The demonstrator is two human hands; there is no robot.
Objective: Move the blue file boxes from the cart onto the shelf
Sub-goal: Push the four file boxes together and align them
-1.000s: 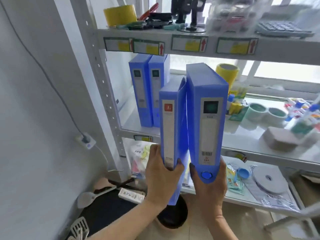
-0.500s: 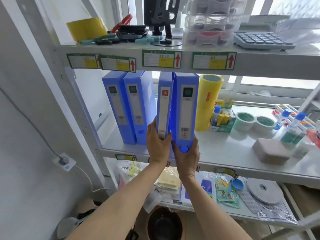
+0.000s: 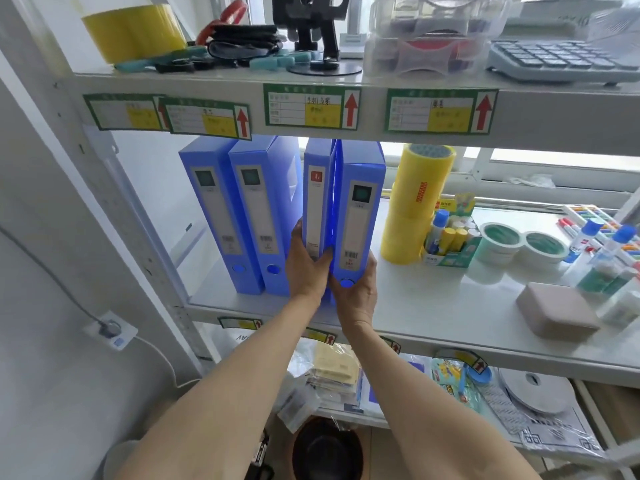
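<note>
Two blue file boxes stand upright at the left of the middle shelf (image 3: 433, 306), one (image 3: 216, 216) by the post and one (image 3: 259, 220) beside it. My left hand (image 3: 306, 268) grips the lower spine of a narrow blue file box (image 3: 317, 202) with a red logo. My right hand (image 3: 356, 289) cups the bottom of a wider blue file box (image 3: 360, 216) pressed against it. Both held boxes are upright on or just above the shelf, right of the standing pair. The cart is out of view.
A tall stack of yellow tape rolls (image 3: 415, 206) stands just right of the held boxes, then glue sticks (image 3: 446, 237), white tape rolls (image 3: 519, 244) and a grey-brown box (image 3: 557, 313). The upper shelf edge (image 3: 311, 105) hangs close above the box tops. A wall socket (image 3: 110, 329) sits lower left.
Both hands have carried the two boxes up from below shelf level and forward onto the middle shelf, closer to the two standing boxes. The view has moved nearer the shelf.
</note>
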